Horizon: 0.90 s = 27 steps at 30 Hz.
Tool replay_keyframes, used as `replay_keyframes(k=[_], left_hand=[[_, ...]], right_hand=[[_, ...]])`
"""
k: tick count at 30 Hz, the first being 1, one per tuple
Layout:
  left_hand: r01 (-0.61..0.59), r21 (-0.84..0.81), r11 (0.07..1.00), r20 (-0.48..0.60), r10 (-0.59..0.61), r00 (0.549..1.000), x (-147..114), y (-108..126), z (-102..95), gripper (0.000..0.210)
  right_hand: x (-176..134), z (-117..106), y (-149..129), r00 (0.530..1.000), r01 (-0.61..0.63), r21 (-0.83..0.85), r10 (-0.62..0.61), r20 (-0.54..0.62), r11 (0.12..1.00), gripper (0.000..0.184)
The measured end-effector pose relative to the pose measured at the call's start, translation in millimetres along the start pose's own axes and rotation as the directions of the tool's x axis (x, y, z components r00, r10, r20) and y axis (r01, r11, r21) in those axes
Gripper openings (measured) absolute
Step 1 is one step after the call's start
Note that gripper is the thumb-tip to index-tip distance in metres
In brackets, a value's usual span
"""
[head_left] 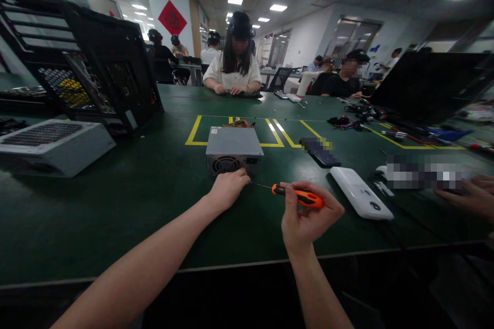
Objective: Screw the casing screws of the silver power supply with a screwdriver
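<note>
A grey computer power supply sits on the green table with its fan grille and socket facing me. My left hand is at its lower front edge, fingers curled together near the screwdriver's tip; what they pinch, if anything, is hidden. In my right hand is an orange and black screwdriver, gripped by its handle. Its thin shaft points left, and the tip ends beside my left fingertips, in front of the power supply. A bundle of coloured cables lies behind the power supply.
At left stand a black computer case and another power supply. To the right lie a dark phone, a white device and loose cables. A co-worker's hand is at far right; another person sits opposite.
</note>
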<state>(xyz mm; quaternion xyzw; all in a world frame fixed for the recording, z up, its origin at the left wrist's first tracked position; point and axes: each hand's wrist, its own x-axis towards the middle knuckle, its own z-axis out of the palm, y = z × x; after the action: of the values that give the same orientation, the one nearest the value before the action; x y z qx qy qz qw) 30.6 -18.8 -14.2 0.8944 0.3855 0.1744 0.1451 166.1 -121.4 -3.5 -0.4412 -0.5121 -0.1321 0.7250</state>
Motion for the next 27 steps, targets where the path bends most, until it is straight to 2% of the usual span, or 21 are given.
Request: replay_keyframes(k=[3, 6, 9, 12, 15, 18, 27], left_hand=[[-0.025, -0.051, 0.998, -0.052, 0.023, 0.998, 0.4, -2.2, -1.9, 0.018], [-0.076, -0.263, 0.962, -0.112, 0.048, 0.993, -0.2, -3.9, -6.5, 0.011], [-0.047, -0.543, 0.838, -0.05, 0.023, 0.998, -1.8, -1.1, -11.6, 0.013], [-0.01, -0.689, 0.725, 0.045, 0.056, 0.997, -4.1, 5.8, -15.1, 0.016], [-0.012, -0.751, 0.66, 0.069, 0.098, 0.993, -6.2, 12.4, -16.4, 0.016], [-0.008, -0.772, 0.635, 0.08, 0.109, 0.991, -7.2, 16.2, -16.6, 0.016], [-0.08, -0.724, 0.685, 0.039, 0.157, 0.987, -10.1, 19.8, -20.9, 0.015]], right_hand=[[0.9, -2.6, 0.0, 1.0, -0.014, 0.0, 0.014, -0.013, 1.0, 0.035], [10.4, -5.3, -7.2, 0.999, -0.015, -0.023, 0.014, -0.049, 1.0, 0.026], [25.4, -6.5, -19.6, 0.987, 0.071, -0.062, -0.079, -0.138, 0.996, 0.021], [36.5, -7.0, -30.5, 0.964, 0.156, -0.088, -0.172, -0.204, 0.984, 0.021], [39.7, -10.4, -36.0, 0.969, 0.171, -0.091, -0.184, -0.165, 0.981, 0.023], [39.9, -16.3, -38.6, 0.982, 0.159, -0.113, -0.169, -0.09, 0.981, 0.022], [44.0, -18.8, -43.1, 0.981, 0.175, -0.173, -0.187, -0.056, 0.969, 0.021]])
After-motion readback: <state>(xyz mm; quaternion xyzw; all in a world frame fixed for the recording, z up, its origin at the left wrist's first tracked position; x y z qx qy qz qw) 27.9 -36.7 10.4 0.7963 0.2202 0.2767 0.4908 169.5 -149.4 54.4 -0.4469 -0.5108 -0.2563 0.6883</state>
